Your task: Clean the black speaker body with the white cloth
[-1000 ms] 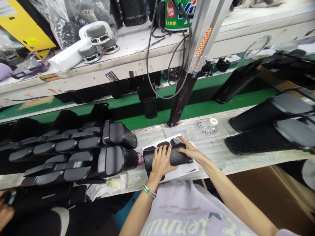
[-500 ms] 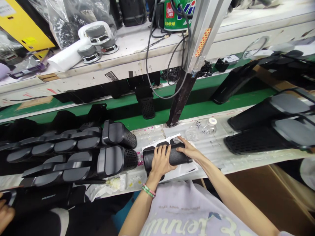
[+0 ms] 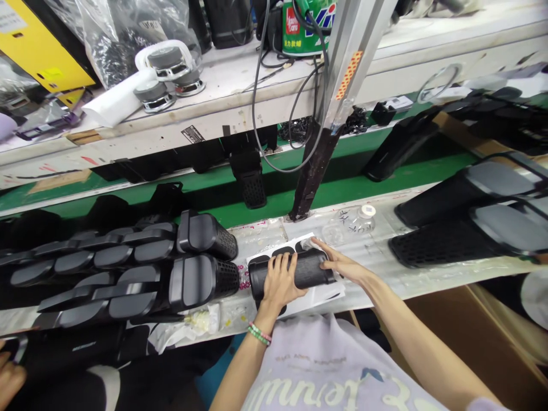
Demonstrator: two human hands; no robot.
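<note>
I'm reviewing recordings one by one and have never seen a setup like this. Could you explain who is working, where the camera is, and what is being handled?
There is no machine here: a person works with two bare hands. The one camera is worn on the head, looking forward and down.

The left hand, below a pink-and-green beaded bracelet, spreads over a long, black, rounded case. The right hand has its thumb at the case's right end; how firmly it grips is unclear.

White paper shows beneath the case. Black cases with smooth grey ends line the bench to the left, and a clear container with a white lid stands beyond the right hand. Another person's hand shows at lower left.
</note>
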